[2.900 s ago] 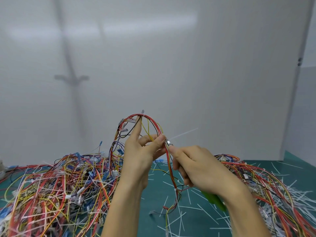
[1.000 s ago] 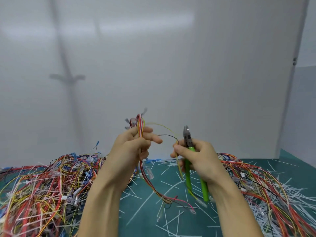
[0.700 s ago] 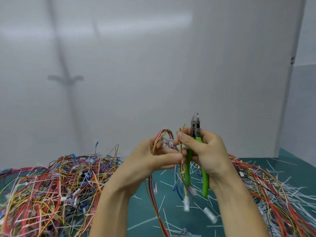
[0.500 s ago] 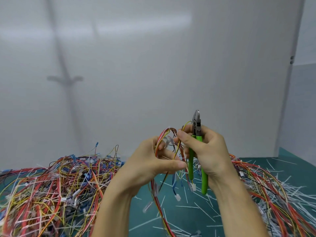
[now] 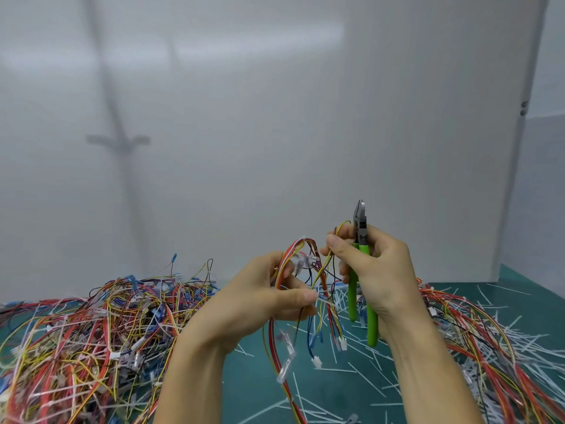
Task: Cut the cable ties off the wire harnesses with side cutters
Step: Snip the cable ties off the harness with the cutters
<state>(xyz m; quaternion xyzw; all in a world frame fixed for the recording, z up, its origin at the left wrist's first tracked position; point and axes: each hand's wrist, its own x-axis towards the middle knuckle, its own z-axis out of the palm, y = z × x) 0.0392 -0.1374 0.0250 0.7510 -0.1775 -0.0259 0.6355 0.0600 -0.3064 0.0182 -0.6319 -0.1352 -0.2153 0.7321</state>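
Green-handled side cutters: upright just right of the harness in hand, blades pointing up and away from the wires, seemingly closed, not on any tie
Right hand: fingers wrapped round the cutter handles, thumb tip pressed against a yellow strand of that harness
Left hand: just left of the harness and a little below its top, thumb and fingers clamped on the red and orange strands; connector ends dangle beneath
Step in hand: looks like sorting the strands and hunting for a tie, not cutting
Tie on this harness: a pale strip low on the harness by the left thumb may be one; I cannot tell
Done so far: white cut ties lie scattered over the teal mat below and right of the harness, so a good many cuts seem made
Right heap: wires spread right of the harness among the thickest litter of clippings, probably the finished ones, though that is a guess
Left heap: big tangle left of the harness with white ties plainly crossing its bundles, likely the work left
Progress: somewhere in the middle by my reckoning; the left heap looks the larger
Next call: bring the blades down to a tie and nip plastic only, clear of the insulation
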